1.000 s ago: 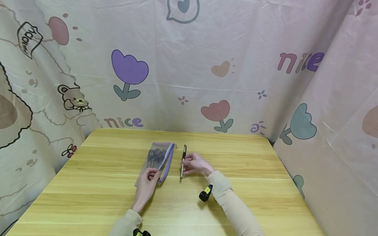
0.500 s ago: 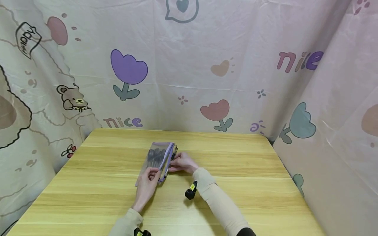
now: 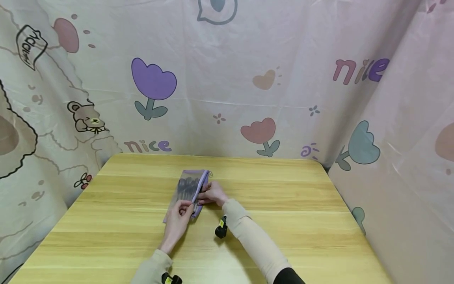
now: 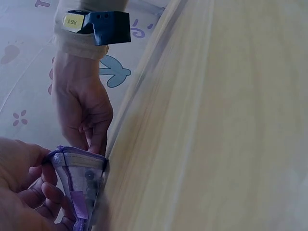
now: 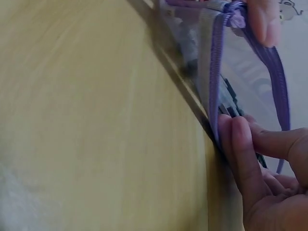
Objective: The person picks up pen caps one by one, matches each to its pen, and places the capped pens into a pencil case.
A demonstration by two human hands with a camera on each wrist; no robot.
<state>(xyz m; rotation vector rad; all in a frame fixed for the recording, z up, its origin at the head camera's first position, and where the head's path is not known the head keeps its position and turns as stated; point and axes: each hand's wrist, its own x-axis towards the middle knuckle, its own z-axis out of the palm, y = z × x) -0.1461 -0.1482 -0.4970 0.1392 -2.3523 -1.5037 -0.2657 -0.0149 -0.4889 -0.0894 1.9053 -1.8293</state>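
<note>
A see-through mesh pencil pouch (image 3: 173, 205) with purple zip edging lies on the table, with several dark pens (image 3: 188, 189) inside. My left hand (image 3: 176, 221) pinches the near end of its upper zip edge (image 4: 77, 158), lifting it so the mouth gapes. My right hand (image 3: 214, 193) reaches in from the right, its fingertips (image 5: 242, 130) inside the open mouth. Between these fingers and thumb is a dark pen (image 5: 230, 105), pointing into the pouch and mostly hidden by the hand and zip edge.
The wooden table (image 3: 283, 221) stretches out around the pouch. A patterned curtain (image 3: 220, 79) hangs behind it and along both sides. A small black camera (image 3: 220, 228) is worn at my right wrist, another camera (image 3: 172, 278) at my left.
My right hand has moved left with the pen, from beside the pouch into its open mouth. The left hand keeps its pinch on the zip edge in nearly the same spot.
</note>
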